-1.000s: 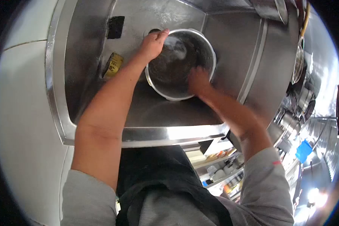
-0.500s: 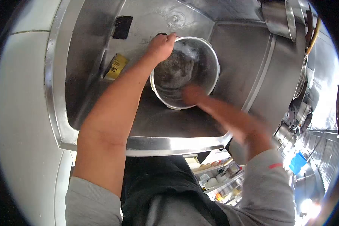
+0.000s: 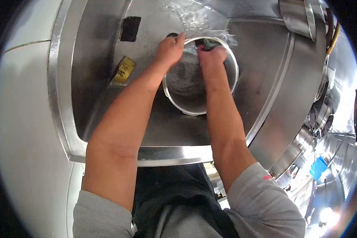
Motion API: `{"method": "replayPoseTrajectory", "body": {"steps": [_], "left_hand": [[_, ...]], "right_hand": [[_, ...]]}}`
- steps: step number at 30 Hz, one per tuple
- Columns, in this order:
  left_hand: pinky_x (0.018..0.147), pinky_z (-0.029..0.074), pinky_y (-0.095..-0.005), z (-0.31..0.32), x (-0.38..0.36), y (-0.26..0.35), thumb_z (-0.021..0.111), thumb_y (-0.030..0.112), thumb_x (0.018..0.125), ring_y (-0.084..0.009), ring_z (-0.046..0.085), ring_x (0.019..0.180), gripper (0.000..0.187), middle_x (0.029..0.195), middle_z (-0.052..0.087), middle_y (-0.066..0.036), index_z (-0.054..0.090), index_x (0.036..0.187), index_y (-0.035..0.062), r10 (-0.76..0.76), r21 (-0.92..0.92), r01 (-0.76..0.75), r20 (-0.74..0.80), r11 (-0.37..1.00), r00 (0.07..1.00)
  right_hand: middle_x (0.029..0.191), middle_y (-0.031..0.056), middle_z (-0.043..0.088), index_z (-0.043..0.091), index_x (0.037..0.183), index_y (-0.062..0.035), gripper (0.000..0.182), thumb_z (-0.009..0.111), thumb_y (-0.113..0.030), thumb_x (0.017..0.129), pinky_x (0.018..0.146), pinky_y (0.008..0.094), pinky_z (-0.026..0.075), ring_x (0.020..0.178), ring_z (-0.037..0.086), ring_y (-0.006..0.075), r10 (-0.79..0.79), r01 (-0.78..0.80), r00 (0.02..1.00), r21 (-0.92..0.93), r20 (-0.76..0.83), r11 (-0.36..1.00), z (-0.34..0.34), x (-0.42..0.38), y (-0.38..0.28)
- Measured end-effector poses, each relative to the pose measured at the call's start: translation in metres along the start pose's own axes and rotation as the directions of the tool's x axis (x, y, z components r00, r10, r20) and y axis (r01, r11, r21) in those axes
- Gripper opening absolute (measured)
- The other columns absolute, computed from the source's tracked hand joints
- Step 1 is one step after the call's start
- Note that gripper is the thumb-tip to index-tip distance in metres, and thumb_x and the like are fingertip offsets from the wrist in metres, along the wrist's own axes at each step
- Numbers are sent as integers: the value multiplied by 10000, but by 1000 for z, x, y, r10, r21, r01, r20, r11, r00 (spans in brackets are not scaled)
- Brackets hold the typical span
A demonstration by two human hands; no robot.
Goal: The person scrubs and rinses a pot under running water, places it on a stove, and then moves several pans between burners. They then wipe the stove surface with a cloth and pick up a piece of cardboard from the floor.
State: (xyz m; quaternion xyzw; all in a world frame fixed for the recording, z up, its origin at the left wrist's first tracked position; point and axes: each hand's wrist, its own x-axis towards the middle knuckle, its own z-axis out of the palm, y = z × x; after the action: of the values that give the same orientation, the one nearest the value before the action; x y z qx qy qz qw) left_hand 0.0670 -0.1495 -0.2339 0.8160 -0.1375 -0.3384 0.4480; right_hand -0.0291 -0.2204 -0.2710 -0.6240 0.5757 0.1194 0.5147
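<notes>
A round metal pot (image 3: 184, 89) with a bright, notched rim stands in the stainless steel sink (image 3: 174, 135). On its far left rim my left hand (image 3: 171, 50) is closed, steadying it. Inside the pot, against the far wall, is my right hand (image 3: 213, 55), slightly blurred, with its fingers wrapped round a dark green scouring pad (image 3: 208, 43). The hand partly covers the pad. Wet, cloudy streaks show on the pot's bottom.
Left of the pot lie a yellow sponge-like piece with black print (image 3: 124, 70) and a black square pad (image 3: 131, 28). Water (image 3: 190, 18) splashes on the sink's far floor. A metal pan (image 3: 298, 18) and a whisk (image 3: 320, 81) are at the right.
My right hand has moved from the pot's near side to its far wall, bringing the pad into view. The pot has shifted slightly right. Water is splashing more behind it.
</notes>
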Motion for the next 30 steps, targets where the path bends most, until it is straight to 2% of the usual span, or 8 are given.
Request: {"method": "replayPoseTrajectory", "body": {"steps": [5,6,9,11,17,21,28,30], "left_hand": [[926,509,-497,-3,-5,5,377,542,1045,-462,672,1021,585,1045,717,-262,756,1159,111,93,15,-93,12,996,996],[920,516,-490,-3,-7,8,399,552,1041,-452,679,1021,577,1051,719,-259,759,1158,116,133,65,-133,4,989,991],[915,531,-457,-15,-18,25,489,591,1011,-416,699,1022,584,1058,734,-236,761,1165,98,82,-48,-80,50,996,995],[918,533,-442,-11,-16,19,531,611,988,-406,706,1025,605,1058,741,-226,759,1168,81,100,-75,-95,56,993,993],[922,532,-451,-16,-21,25,555,603,980,-412,704,1025,608,1051,742,-232,758,1162,60,72,-44,-71,27,996,997],[918,530,-471,-15,-19,23,552,588,984,-432,700,1007,601,1022,741,-240,758,1153,49,191,-14,-191,-8,982,982],[893,536,-492,-8,-16,18,538,610,983,-430,694,1002,588,1028,738,-227,775,1127,91,214,86,-207,-75,975,974],[902,534,-494,-11,-20,23,530,619,984,-426,694,1010,599,1041,737,-225,772,1134,92,219,94,-213,-54,972,974]], "right_hand": [[1229,216,667,594,1328,9,426,432,-242,1025,1065,501,461,1204,602,379,-282,317,935,-153,214,936,-6,-41,17],[1354,240,598,570,1388,1,441,444,-207,1021,1121,498,402,1284,560,381,-186,419,857,-441,480,794,-22,-52,48],[1474,233,535,569,1416,-10,468,553,-150,969,1144,512,383,1308,547,400,-500,538,707,-840,499,-77,-158,-48,70],[1478,210,519,537,1424,-8,536,608,-171,917,1103,539,411,1260,549,394,-54,590,669,-575,741,-566,-194,-26,-41],[1339,247,575,604,1262,-6,416,631,-152,873,1020,527,454,1175,571,408,-425,157,898,-985,115,66,-123,-36,75],[1231,272,621,604,1226,2,390,641,-127,860,984,503,479,1128,599,428,-500,43,786,-774,-364,632,-72,55,96],[1247,324,615,659,1182,12,343,657,-184,900,1014,540,478,1165,603,468,-635,647,761,-211,128,733,5,-12,30],[1354,331,530,586,1292,-10,449,669,-121,865,1066,543,460,1257,533,504,-541,640,746,-641,387,424,-24,-33,71]]}}
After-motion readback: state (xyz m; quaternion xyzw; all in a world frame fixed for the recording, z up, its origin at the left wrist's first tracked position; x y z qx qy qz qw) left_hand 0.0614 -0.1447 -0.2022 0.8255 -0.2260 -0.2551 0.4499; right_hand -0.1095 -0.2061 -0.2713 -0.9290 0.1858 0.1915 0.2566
